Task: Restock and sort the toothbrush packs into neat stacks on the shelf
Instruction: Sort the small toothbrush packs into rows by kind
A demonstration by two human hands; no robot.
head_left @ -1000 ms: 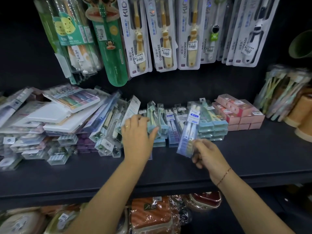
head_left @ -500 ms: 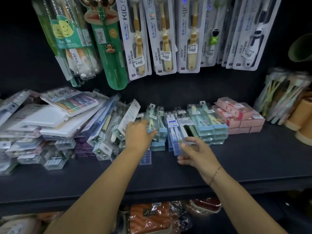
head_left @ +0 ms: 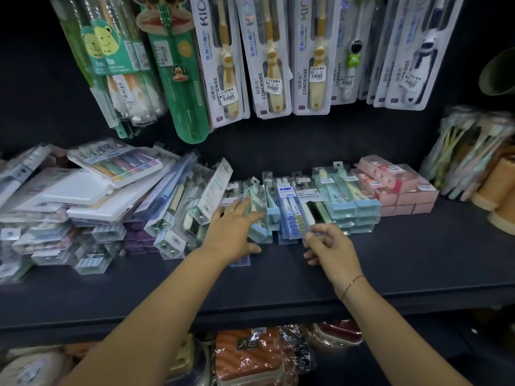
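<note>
The right hand [head_left: 330,246] is curled, with the near end of the blue pack [head_left: 289,211] pinched at its eleven o'clock, atop a stack on the shelf [head_left: 404,260]. If released off-centre, the pack could slide askew. The leaning heap [head_left: 167,199] at nine o'clock could be toppled by a nudge. The left hand [head_left: 237,228] is laid flat, fingers straight, on the teal packs [head_left: 257,211].

You are seeing toothbrush packs [head_left: 289,210] gleaming in glossy clear plastic on a matt shelf [head_left: 404,260]; at six o'clock, crinkly shiny film [head_left: 294,345] is wrapping an orange case [head_left: 246,363].
</note>
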